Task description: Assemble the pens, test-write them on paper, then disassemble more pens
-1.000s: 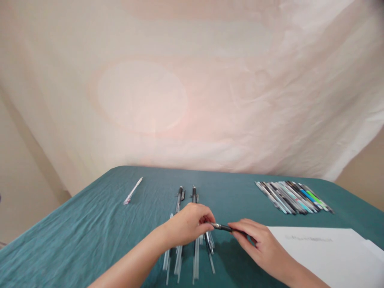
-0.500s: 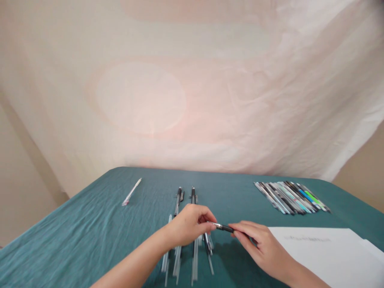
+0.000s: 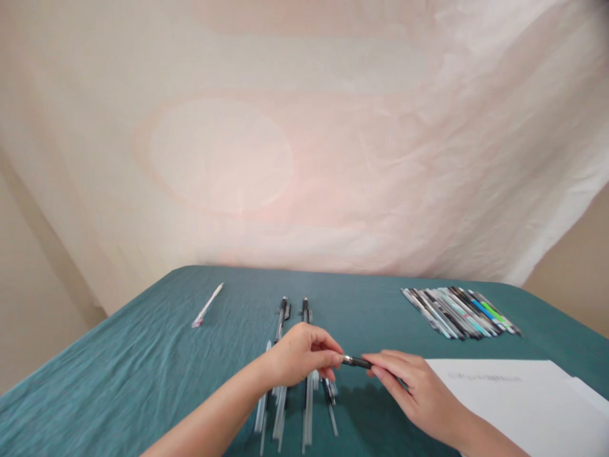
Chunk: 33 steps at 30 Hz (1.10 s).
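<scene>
Between my two hands is a dark pen piece [image 3: 356,362] with a silvery part at its left end. My left hand [image 3: 307,357] pinches that left end between thumb and fingers. The thumb and fingertips of my right hand [image 3: 413,386] close on the dark right end. Below and behind my left hand lie several disassembled pen parts: dark upper barrels [image 3: 281,317] and thin translucent tubes [image 3: 309,412], set out in rough columns. My left hand and wrist hide part of them.
A white pen [image 3: 207,306] lies alone at the left on the green tablecloth [image 3: 143,368]. At the back right is a row of many pens [image 3: 461,312]. White paper sheets [image 3: 514,406] with faint marks lie at the right front. A pale cloth [image 3: 333,158] hangs behind.
My hands stay almost in place on the pen piece; the fingers of my left hand have shifted slightly at its left end. The whole view has moved very little.
</scene>
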Motion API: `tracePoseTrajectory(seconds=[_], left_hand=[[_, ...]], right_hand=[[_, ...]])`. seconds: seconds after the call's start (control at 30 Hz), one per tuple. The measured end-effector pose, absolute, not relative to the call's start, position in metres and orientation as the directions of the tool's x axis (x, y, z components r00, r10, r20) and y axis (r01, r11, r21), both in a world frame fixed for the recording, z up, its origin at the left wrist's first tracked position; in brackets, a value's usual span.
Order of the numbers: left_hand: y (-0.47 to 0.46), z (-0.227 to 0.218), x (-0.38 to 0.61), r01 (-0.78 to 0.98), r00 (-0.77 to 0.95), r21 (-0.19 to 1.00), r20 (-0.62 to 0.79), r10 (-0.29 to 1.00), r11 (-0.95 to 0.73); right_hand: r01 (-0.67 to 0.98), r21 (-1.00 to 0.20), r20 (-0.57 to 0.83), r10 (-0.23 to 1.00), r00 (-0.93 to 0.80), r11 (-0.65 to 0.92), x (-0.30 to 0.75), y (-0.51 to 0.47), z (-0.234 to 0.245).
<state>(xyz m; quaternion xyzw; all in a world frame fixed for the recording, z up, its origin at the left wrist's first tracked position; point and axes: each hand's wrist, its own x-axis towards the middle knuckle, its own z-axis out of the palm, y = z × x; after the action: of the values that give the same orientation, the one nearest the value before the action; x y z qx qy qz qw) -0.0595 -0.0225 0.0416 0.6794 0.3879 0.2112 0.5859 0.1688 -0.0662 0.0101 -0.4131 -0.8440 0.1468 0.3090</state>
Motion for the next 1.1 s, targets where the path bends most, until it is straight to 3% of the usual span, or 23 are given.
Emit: tracePoseTrajectory(seconds=[0.43,0.7,1.1], left_hand=[[-0.029,0.041,-0.051,0.080,0.582,0.992,-0.128,0.803,0.100],[-0.031,0.038,-0.049,0.033,0.568,0.997,-0.081,0.819,0.076],[-0.029,0.044,-0.052,0.103,0.560,0.994,-0.038,0.827,-0.024]], right_hand=[[0.545,-0.479,0.538,0.721,-0.437,0.688,0.172,-0.068,0.014],[0.574,-0.388,0.568,0.678,-0.467,0.721,0.175,-0.069,0.017],[0.608,-0.380,0.556,0.697,-0.452,0.697,0.175,-0.067,0.018]])
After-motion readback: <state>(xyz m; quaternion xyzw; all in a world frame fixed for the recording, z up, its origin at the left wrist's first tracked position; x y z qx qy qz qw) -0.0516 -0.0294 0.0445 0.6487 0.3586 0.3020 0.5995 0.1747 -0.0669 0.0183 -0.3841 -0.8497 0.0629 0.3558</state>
